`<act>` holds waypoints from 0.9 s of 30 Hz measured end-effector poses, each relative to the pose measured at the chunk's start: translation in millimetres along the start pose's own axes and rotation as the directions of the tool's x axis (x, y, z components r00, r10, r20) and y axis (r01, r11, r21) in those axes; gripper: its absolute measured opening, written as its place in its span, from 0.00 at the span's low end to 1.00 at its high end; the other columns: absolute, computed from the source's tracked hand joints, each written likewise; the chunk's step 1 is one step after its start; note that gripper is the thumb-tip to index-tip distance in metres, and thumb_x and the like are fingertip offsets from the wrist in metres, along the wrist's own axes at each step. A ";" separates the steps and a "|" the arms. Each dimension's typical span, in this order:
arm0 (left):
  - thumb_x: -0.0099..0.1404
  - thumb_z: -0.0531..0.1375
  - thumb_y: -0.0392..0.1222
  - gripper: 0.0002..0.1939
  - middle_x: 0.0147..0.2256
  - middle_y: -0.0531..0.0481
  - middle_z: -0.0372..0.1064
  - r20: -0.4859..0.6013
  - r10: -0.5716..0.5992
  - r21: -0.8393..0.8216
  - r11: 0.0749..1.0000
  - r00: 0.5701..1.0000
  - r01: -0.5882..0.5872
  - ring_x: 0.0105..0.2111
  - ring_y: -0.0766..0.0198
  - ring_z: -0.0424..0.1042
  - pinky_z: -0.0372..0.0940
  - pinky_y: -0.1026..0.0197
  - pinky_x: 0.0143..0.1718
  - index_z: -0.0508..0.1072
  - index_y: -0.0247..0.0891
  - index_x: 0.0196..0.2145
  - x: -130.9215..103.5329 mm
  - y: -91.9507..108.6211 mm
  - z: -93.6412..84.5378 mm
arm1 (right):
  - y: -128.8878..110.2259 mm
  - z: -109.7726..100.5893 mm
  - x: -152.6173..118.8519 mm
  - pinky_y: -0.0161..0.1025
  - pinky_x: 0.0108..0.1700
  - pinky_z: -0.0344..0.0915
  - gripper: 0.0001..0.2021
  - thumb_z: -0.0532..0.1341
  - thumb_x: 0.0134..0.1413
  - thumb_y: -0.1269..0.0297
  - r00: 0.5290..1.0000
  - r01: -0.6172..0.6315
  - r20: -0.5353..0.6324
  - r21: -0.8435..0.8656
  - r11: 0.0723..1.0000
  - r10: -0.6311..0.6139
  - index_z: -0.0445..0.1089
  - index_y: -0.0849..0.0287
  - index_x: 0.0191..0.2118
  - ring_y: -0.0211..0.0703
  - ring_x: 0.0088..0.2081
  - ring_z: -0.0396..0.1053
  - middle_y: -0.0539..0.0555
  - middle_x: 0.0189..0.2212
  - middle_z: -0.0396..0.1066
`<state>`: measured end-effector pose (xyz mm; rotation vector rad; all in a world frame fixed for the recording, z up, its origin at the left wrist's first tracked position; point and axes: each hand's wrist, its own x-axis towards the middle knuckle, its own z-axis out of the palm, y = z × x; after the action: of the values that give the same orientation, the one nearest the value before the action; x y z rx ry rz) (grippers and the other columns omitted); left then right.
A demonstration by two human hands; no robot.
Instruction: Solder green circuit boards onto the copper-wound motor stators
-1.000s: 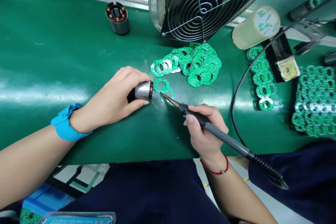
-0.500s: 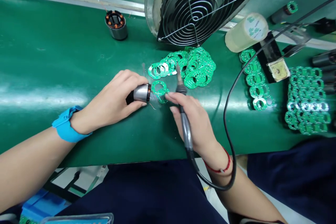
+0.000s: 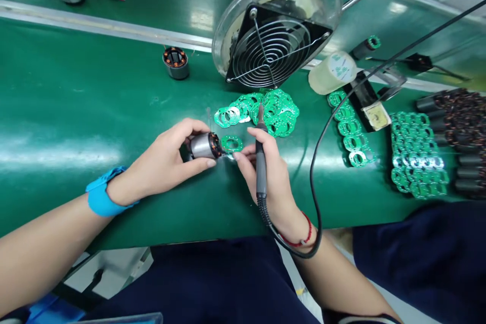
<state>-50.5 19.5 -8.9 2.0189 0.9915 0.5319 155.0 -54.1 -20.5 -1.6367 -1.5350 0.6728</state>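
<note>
My left hand (image 3: 176,154) is closed around a motor stator (image 3: 205,146), a grey metal cylinder with copper windings, lying on its side with its wound end facing right. In my right hand (image 3: 268,167) is a soldering iron (image 3: 261,162), its tip pointing away from me toward the heap of boards. The right thumb and a fingertip meet close to the stator's wound end; whatever they pinch there is too small to make out. A green ring-shaped circuit board (image 3: 231,144) lies just beyond those fingertips. Behind it spreads a heap of similar boards (image 3: 281,111).
A fan with a wire guard (image 3: 269,55) stands behind the heap. Another stator (image 3: 176,64) stands upright at back left. To the right are a tape roll (image 3: 334,73), a soldering sponge (image 3: 376,115), rows of boards (image 3: 417,154) and stacked stators (image 3: 471,136). The iron's cable (image 3: 313,172) loops beside my wrist.
The camera view has shifted, showing more of the back of the bench. My right thumb and finger have come closer to the stator's wound end, and the stator's windings now face me more.
</note>
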 end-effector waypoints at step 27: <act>0.67 0.54 0.38 0.07 0.33 0.53 0.71 0.158 0.070 -0.076 0.995 0.985 -0.058 0.35 0.65 0.68 0.61 0.64 0.38 0.71 0.39 0.33 3.6 -11.0 -20.9 | -10.5 4.6 4.7 0.48 0.44 0.72 0.22 0.58 0.64 0.65 0.862 0.443 0.357 -0.187 0.877 -0.359 0.59 0.54 0.63 0.50 0.43 0.75 0.58 0.46 0.77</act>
<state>-67.0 36.5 -5.4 2.0012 0.8024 0.4244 145.9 -49.0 -13.8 -1.3587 -2.2046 0.5263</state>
